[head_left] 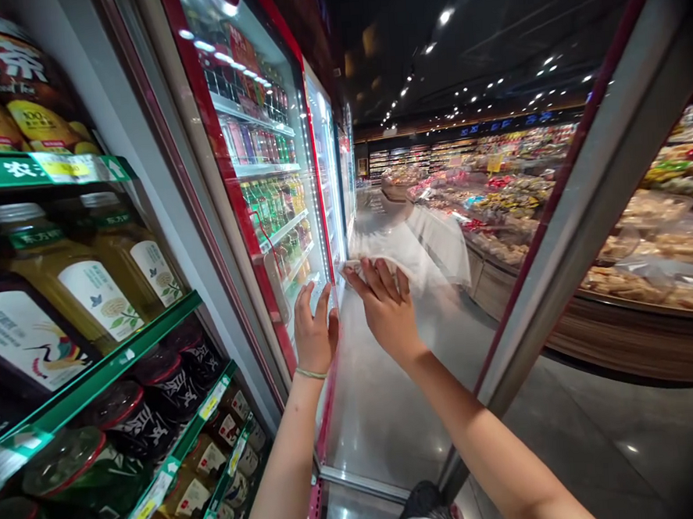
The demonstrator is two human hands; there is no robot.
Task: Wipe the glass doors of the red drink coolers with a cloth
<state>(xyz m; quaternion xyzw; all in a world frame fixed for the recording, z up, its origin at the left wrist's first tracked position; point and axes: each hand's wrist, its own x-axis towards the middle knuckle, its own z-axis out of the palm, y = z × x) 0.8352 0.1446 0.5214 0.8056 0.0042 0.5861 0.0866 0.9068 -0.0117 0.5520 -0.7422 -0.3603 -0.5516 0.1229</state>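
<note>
The glass door (603,150) of a drinks cooler stands open, its pane reflecting a figure in white. Seen through it is a neighbouring fridge (207,115) with a red frame; to its right is a wooden counter (622,344) piled with packaged food, and to its left are green-edged shelves (89,375) of bottles (93,283).

Both hands are up in front of the door's pane. The right hand (392,319) has its fingers stretched out and slightly parted, apparently flattening a pale cloth (392,264) against the glass rather than gripping it. The left hand (314,336) is beside it, nearer the shelves, fingers loosely spread and curved, with nothing visible in them; whether they touch the door I cannot tell. A thin wristband (311,373) circles the left wrist.

The step in hand looks like rubbing the door's pane. A further stroke would call for even palm pressure, keeping the cloth trapped against the glass.
</note>
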